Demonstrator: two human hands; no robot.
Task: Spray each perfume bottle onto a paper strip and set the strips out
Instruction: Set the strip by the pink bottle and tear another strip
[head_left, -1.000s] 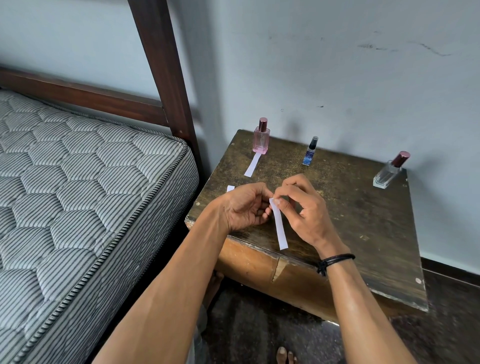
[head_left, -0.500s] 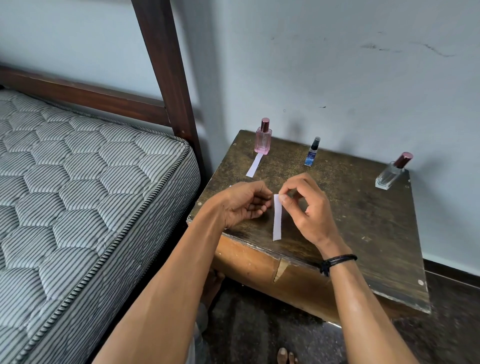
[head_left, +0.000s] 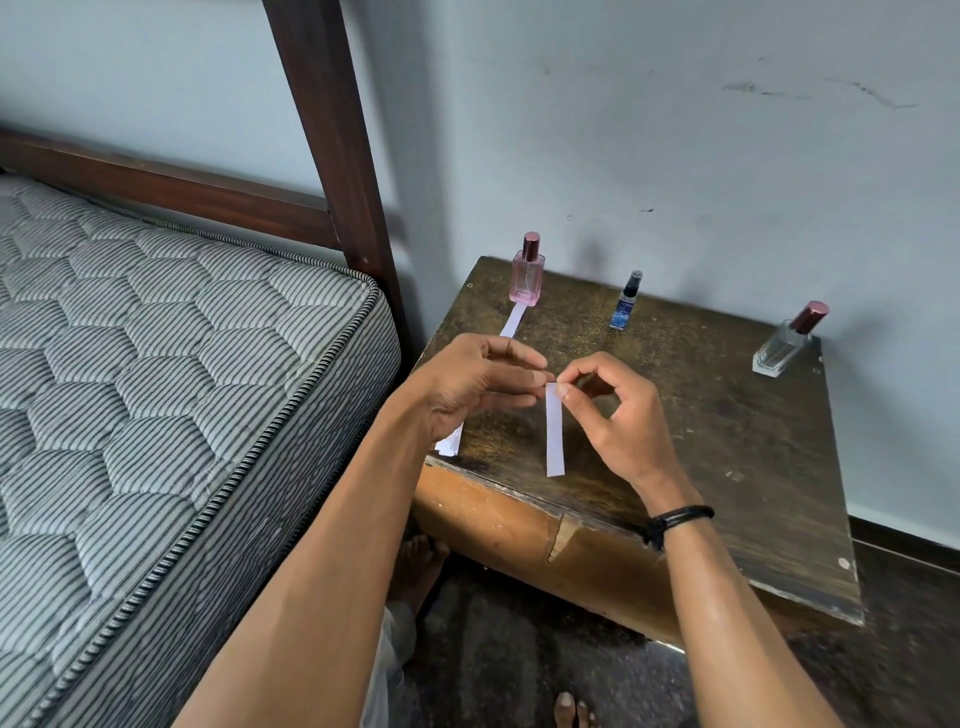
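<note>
Three perfume bottles stand along the back of a worn wooden table (head_left: 727, 467): a pink one (head_left: 528, 273) at the left, a small blue one (head_left: 625, 302) in the middle, a clear one with a dark red cap (head_left: 788, 340) at the right. One white paper strip (head_left: 513, 320) lies in front of the pink bottle. My right hand (head_left: 618, 415) pinches the top of another strip (head_left: 554, 432), which hangs straight down. My left hand (head_left: 475, 384) holds a small bundle of strips (head_left: 450, 444), whose ends stick out below the palm.
A striped mattress (head_left: 156, 389) on a dark wooden bed frame (head_left: 332, 156) fills the left side, close to the table's left edge. A pale wall rises right behind the bottles. Bare feet (head_left: 571, 709) rest on the dark floor below.
The strip has come away from my left hand's fingers and hangs from my right hand alone. Both hands have stayed over the table's front left part.
</note>
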